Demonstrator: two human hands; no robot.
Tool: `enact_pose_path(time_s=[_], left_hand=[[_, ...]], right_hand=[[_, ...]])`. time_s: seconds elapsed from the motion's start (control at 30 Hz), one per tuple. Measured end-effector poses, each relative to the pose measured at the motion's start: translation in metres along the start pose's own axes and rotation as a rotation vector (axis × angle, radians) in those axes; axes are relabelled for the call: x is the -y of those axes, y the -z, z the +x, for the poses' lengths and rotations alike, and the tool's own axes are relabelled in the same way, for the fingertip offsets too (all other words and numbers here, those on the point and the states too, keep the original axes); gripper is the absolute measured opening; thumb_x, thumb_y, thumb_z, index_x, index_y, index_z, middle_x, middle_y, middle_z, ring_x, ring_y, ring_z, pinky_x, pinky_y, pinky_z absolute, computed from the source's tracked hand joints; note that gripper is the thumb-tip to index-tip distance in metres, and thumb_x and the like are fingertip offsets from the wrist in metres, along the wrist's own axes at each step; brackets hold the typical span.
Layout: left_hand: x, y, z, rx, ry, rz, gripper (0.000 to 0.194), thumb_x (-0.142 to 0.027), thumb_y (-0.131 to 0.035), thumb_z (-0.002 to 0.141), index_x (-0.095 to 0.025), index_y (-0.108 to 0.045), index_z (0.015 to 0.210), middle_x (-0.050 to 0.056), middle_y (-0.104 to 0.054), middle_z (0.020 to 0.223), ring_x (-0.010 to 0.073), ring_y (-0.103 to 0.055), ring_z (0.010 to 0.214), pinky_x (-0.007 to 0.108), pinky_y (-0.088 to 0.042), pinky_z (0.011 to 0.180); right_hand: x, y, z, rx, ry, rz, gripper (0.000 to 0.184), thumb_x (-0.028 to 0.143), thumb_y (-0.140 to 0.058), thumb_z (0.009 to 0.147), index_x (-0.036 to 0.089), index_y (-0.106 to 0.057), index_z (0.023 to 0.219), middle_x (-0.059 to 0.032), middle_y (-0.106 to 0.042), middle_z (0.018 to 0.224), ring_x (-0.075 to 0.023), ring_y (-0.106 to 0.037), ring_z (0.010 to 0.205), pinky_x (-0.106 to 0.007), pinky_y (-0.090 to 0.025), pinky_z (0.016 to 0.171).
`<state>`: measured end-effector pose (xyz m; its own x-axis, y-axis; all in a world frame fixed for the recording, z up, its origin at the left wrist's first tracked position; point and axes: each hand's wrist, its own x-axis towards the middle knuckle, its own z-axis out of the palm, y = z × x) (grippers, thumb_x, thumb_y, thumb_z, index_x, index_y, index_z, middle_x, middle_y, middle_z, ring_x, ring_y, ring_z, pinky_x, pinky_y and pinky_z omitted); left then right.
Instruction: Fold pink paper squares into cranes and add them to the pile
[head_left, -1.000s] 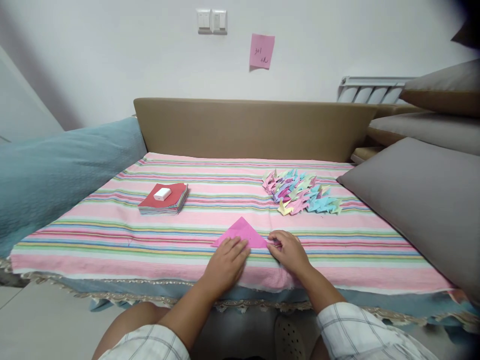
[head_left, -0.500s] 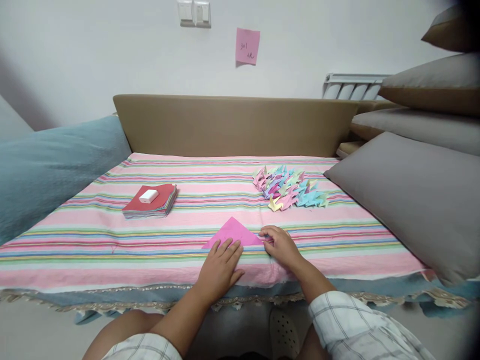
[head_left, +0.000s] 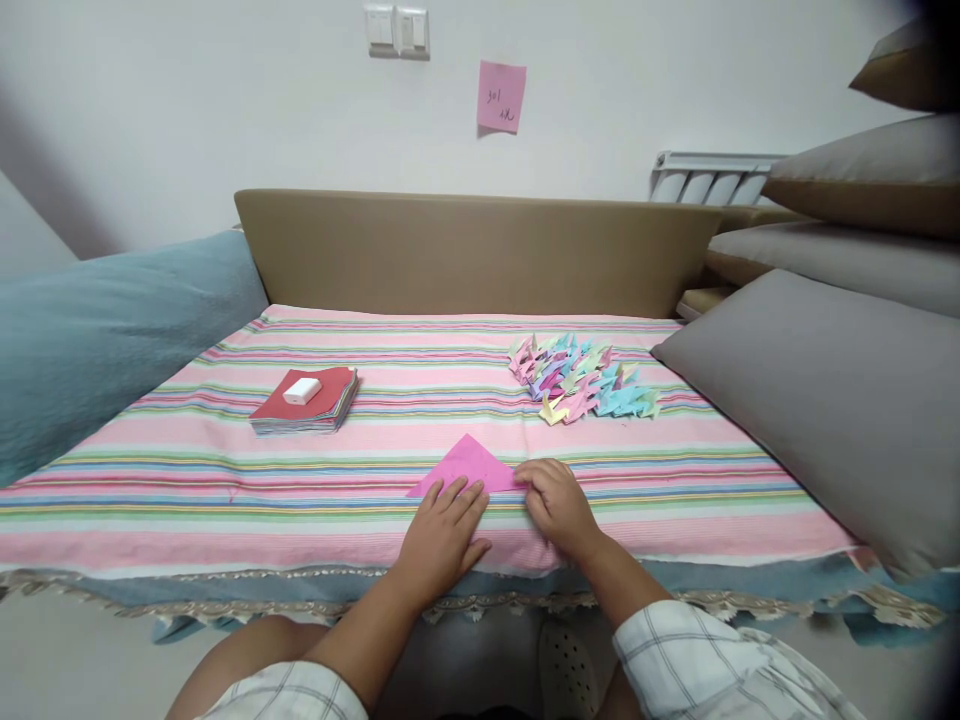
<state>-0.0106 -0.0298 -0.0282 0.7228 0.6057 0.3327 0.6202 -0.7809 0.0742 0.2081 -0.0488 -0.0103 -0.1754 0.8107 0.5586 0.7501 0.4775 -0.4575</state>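
A magenta sheet of origami paper point(head_left: 469, 460), folded into a triangle, lies flat on the striped cloth with its peak pointing away from me. My left hand point(head_left: 444, 530) rests flat over its lower edge, fingers stretched and slightly apart. At the triangle's right corner, my right hand point(head_left: 559, 503) has its fingers curled and pinched on the paper tip, which they partly hide. Behind and to the right lies a cluster of folded paper cranes point(head_left: 577, 380) in pink, blue, purple, green and yellow.
A stack of paper squares point(head_left: 330, 408) with a red top sheet sits at the left, a small white block point(head_left: 303, 391) on it. Grey cushions point(head_left: 840, 400) pile up at the right. A blue-covered armrest point(head_left: 135, 330) bounds the left, a brown backrest point(head_left: 480, 255) the rear.
The view has shifted slightly. My right hand's fingers have closed in further over the triangle's right corner. My left hand stays on the paper, its thumb now spread away from the fingers.
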Motion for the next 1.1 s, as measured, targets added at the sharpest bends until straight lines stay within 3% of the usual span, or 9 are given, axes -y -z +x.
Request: enact_pose_path(time_s=[0.13, 0.23, 0.6, 0.87, 1.0, 1.1], left_hand=[[0.0, 0.0, -0.001, 0.011, -0.011, 0.019, 0.056, -0.045, -0.05, 0.084, -0.022, -0.04, 0.135, 0.008, -0.046, 0.138, 0.0278, -0.037, 0.128, 0.049, -0.024, 0.107], [0.0, 0.0, -0.001, 0.033, -0.007, 0.022, 0.057, -0.046, -0.048, 0.085, -0.022, -0.038, 0.135, 0.007, -0.044, 0.139, 0.0277, -0.036, 0.129, 0.049, -0.023, 0.107], [-0.005, 0.001, -0.005, 0.061, 0.038, -0.006, 0.058, -0.05, -0.049, 0.083, -0.025, -0.038, 0.134, 0.008, -0.044, 0.139, 0.027, -0.033, 0.13, 0.057, -0.013, 0.108], [-0.004, 0.001, -0.004, 0.05, 0.036, -0.002, 0.058, -0.049, -0.051, 0.082, -0.025, -0.039, 0.134, 0.009, -0.045, 0.138, 0.0268, -0.035, 0.13, 0.058, -0.011, 0.108], [-0.002, -0.001, -0.003, 0.017, 0.029, 0.004, 0.056, -0.048, -0.05, 0.084, -0.024, -0.041, 0.133, 0.01, -0.046, 0.137, 0.0275, -0.036, 0.129, 0.058, -0.009, 0.108], [-0.003, 0.0, -0.002, 0.002, 0.021, 0.021, 0.053, -0.046, -0.049, 0.085, -0.024, -0.042, 0.133, 0.01, -0.046, 0.137, 0.0277, -0.036, 0.129, 0.058, -0.009, 0.108]], right_hand=[[0.009, -0.006, -0.002, 0.106, 0.148, -0.011, 0.042, 0.007, -0.041, 0.074, 0.021, -0.059, 0.11, -0.0065, -0.064, 0.108, -0.0213, -0.052, 0.102, -0.04, -0.034, 0.092], [0.01, -0.013, -0.006, 0.175, 0.166, -0.034, 0.046, 0.007, -0.041, 0.075, 0.021, -0.057, 0.116, -0.0062, -0.065, 0.103, -0.0209, -0.054, 0.095, -0.039, -0.034, 0.09], [-0.007, -0.019, -0.011, 0.17, -0.05, -0.151, 0.033, 0.011, -0.041, 0.078, 0.018, -0.062, 0.103, -0.0062, -0.067, 0.093, -0.0205, -0.058, 0.086, -0.034, -0.04, 0.08], [-0.009, -0.002, -0.003, 0.219, -0.258, -0.231, 0.028, 0.013, -0.042, 0.078, 0.02, -0.063, 0.095, -0.0033, -0.068, 0.086, -0.0196, -0.059, 0.083, -0.032, -0.036, 0.081], [-0.013, 0.006, -0.001, 0.172, -0.358, -0.242, 0.023, 0.015, -0.044, 0.079, 0.021, -0.064, 0.089, -0.0031, -0.067, 0.09, -0.0192, -0.057, 0.089, -0.032, -0.034, 0.081], [-0.01, 0.007, 0.0, 0.151, -0.387, -0.231, 0.021, 0.028, -0.045, 0.084, 0.023, -0.065, 0.082, -0.0031, -0.065, 0.094, -0.0202, -0.054, 0.093, -0.034, -0.032, 0.083]])
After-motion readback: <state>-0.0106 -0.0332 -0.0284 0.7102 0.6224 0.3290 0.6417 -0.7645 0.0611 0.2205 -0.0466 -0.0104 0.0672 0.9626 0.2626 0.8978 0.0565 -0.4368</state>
